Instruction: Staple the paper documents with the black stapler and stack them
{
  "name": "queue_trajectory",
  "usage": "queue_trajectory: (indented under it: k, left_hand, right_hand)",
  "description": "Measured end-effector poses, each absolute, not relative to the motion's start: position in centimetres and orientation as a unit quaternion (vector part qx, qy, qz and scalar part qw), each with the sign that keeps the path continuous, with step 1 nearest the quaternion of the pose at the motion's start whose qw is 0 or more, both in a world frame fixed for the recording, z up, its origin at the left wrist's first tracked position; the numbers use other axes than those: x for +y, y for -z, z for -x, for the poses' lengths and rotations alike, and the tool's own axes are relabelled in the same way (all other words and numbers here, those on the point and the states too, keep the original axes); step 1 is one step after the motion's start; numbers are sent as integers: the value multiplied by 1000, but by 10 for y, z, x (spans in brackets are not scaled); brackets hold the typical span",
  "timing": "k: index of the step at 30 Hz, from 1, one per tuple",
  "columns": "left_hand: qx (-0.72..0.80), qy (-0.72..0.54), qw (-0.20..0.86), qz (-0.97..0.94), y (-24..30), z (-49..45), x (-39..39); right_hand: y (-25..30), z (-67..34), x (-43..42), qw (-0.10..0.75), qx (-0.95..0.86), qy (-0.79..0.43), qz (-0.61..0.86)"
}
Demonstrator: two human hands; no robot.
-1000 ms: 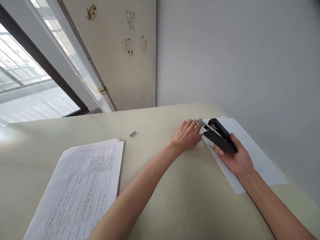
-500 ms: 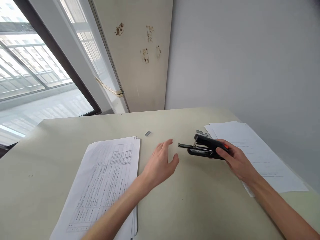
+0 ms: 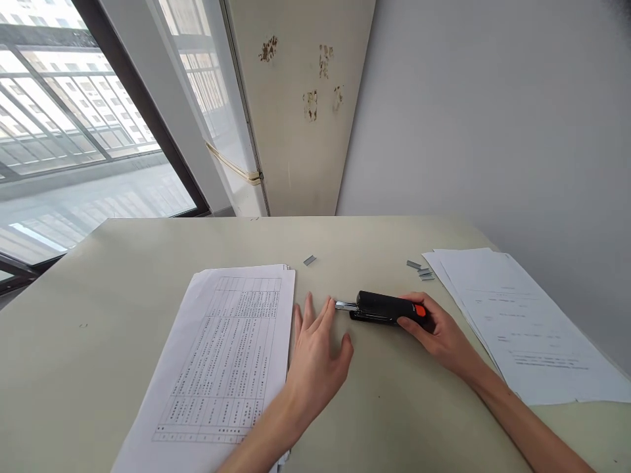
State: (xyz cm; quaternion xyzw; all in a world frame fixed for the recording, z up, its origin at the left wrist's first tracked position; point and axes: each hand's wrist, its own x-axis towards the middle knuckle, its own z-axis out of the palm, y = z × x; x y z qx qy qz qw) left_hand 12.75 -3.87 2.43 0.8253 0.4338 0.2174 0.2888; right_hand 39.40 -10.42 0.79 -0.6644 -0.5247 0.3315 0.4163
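Observation:
A black stapler [image 3: 384, 307] with a red button lies low over the table, its metal staple tray sticking out to the left. My right hand [image 3: 436, 332] is closed around its rear end. At the front, my left hand [image 3: 318, 355] has its fingers spread, and a fingertip touches or nearly touches the end of the tray. Beside that hand lies a stack of printed sheets [image 3: 217, 368] with a table on the top page. One strip of staples [image 3: 309, 260] rests behind the left hand.
Several staple strips [image 3: 421, 270] lie near the left corner of another pile of printed papers [image 3: 527, 328] on the right. The pale table [image 3: 148, 249] meets a grey wall at the right, and a window [image 3: 73, 118] stands at the left.
The stapler has turned upright and come down toward the table, its tray still out. My left hand has opened flatter and closed the gap to the tray. The view has shifted slightly left.

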Motion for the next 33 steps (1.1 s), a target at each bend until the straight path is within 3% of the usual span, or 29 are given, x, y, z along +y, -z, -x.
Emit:
queue_trajectory:
  k: [9,21,26,33]
  left_hand:
    - [420,-254,338,-803,-16,-135,-55]
    - [374,-216,265,-862,-27,-132,-55]
    - [353,-207,184,-894,-41,-96,-21]
    - [438,-200,56,-875,-28,-44,18]
  right_hand:
    - [-12,-392,-101,389,-538,-383,642]
    - [-20,-393,-99,356,-544,-385,656]
    - [-23,-408,-108,429,-512,-374,643]
    - [-17,-407,-103,489,-399,-312,710]
